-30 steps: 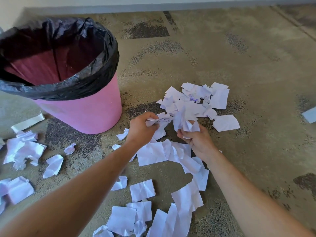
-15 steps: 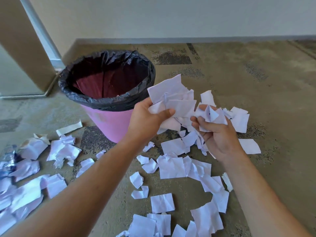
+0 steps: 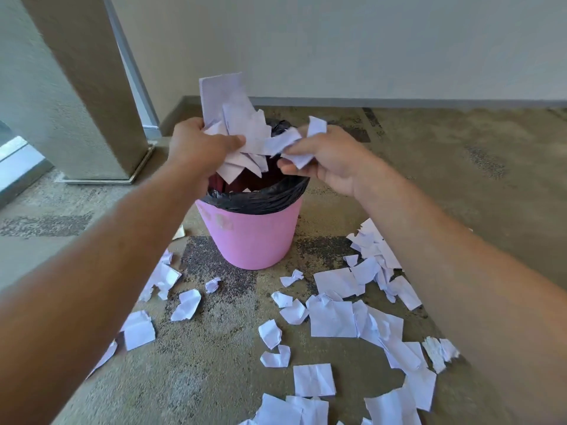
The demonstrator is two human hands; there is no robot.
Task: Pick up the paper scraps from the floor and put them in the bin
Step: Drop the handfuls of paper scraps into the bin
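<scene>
A pink bin (image 3: 251, 237) with a black liner stands on the floor in front of me. My left hand (image 3: 196, 148) and my right hand (image 3: 328, 157) hover side by side above its opening, both closed on one bunch of white paper scraps (image 3: 239, 130). One tall piece sticks up from the bunch. Several more white scraps (image 3: 333, 319) lie on the floor in front of the bin and to its right, and a few smaller ones (image 3: 187, 303) lie to its left. Part of the bin's rim is hidden behind my hands.
A square pillar (image 3: 89, 87) rises at the left behind the bin, with a glass panel edge at the far left. A pale wall with a grey skirting board (image 3: 399, 102) runs along the back. The floor is mottled brown carpet.
Both hands have lifted the bunch of scraps off the floor and carried it up and over the bin. My view has tilted up, so the pillar and wall show.
</scene>
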